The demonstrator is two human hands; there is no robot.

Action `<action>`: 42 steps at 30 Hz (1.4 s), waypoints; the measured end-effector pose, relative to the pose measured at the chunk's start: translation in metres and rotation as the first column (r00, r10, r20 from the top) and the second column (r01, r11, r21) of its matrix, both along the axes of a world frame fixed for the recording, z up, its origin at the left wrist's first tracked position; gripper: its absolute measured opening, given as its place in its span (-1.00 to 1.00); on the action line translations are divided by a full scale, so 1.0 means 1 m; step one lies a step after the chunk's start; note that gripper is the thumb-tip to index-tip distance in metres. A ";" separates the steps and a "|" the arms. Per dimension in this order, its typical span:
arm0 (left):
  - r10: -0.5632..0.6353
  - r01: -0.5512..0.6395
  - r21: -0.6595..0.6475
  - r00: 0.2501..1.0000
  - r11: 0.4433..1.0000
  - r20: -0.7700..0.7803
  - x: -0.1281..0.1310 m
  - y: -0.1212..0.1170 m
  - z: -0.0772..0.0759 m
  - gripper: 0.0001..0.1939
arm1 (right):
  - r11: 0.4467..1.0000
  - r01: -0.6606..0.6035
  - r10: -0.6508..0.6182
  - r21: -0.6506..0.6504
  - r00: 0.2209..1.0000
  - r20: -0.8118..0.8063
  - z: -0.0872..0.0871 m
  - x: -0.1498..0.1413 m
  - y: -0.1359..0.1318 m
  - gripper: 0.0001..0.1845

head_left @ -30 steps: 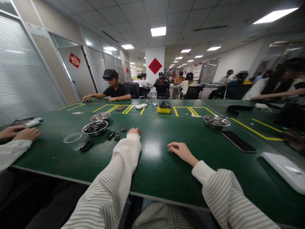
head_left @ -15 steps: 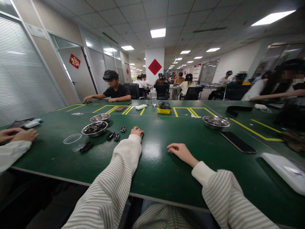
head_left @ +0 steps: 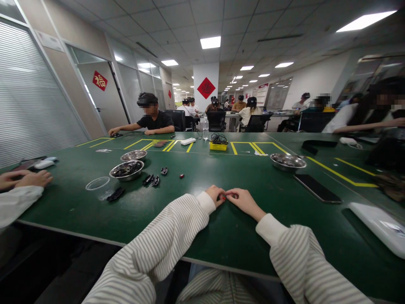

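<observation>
Above the green table top, my left hand (head_left: 215, 195) and my right hand (head_left: 244, 201) meet at the fingertips in front of me. A small red piece (head_left: 223, 198) shows in the pinch of my left fingers; its kind is too small to tell. My right thumb and fingers are closed together right beside it, and whatever they pinch is hidden. Farther off lies another small red-and-dark piece (head_left: 181, 176). To its left are several glossy black parts (head_left: 152, 180), and a darker black part (head_left: 115, 194) rests nearer the front.
Left of centre stand a steel bowl of black parts (head_left: 113, 174) and a second bowl (head_left: 123, 156), near a clear plastic lid (head_left: 91, 185). To the right are another steel bowl (head_left: 284, 168), a phone (head_left: 318, 188) and a white case (head_left: 376, 228). A person's hands (head_left: 34, 179) rest at far left.
My left hand has come back and right to meet my right hand, now with a red piece in its fingers. Another small red piece shows where it was. My right hand has barely moved.
</observation>
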State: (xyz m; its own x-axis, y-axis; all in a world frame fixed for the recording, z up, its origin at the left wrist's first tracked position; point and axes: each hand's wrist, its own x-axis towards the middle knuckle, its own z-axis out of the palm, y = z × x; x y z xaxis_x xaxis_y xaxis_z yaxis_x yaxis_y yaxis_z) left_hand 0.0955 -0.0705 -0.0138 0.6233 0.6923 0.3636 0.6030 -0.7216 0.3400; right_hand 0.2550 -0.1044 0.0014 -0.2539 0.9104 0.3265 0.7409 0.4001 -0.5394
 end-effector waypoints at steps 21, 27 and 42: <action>0.041 -0.040 0.008 0.993 0.999 -0.115 -0.005 0.002 0.006 -0.84 | 0.999 -0.051 0.051 -0.019 0.999 -0.001 -0.002 -0.001 0.001 -0.74; 0.054 -0.052 0.062 0.998 0.997 -0.039 -0.006 -0.001 0.008 -0.79 | 0.999 -0.044 0.044 -0.020 0.999 0.001 -0.001 -0.001 0.002 -0.74; 0.047 -0.050 0.045 0.996 0.998 0.076 -0.004 -0.002 0.007 -0.82 | 0.992 -0.087 0.066 -0.088 0.972 -0.224 0.003 -0.003 0.000 -0.76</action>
State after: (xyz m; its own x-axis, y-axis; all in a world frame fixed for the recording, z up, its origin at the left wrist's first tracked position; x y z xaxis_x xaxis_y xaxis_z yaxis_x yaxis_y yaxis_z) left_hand 0.0919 -0.0725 -0.0066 0.5594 0.7022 0.4404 0.6117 -0.7082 0.3524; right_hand 0.2520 -0.1046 0.0042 -0.2555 0.9211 0.2938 0.5686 0.3890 -0.7249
